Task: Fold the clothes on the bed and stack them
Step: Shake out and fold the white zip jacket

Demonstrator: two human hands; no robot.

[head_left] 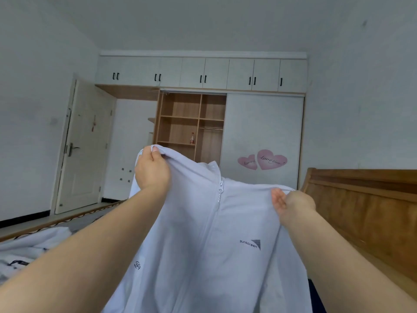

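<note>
Leftmost, more pale clothes [29, 247] lie on the bed [67, 224]. Left hand [152, 170] and right hand [291, 205] each pinch a shoulder of the raised white zip jacket [203, 256], printed "50" and "sunscreen", partly hiding the wardrobe [191, 123] with its "Love" heart stickers [262, 162].

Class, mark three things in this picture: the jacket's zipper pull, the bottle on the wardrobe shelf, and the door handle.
zipper pull [219, 192], head view, on the dangling tab.
bottle [192, 138], head view, on its body.
door handle [73, 148], head view, on the lever.
</note>
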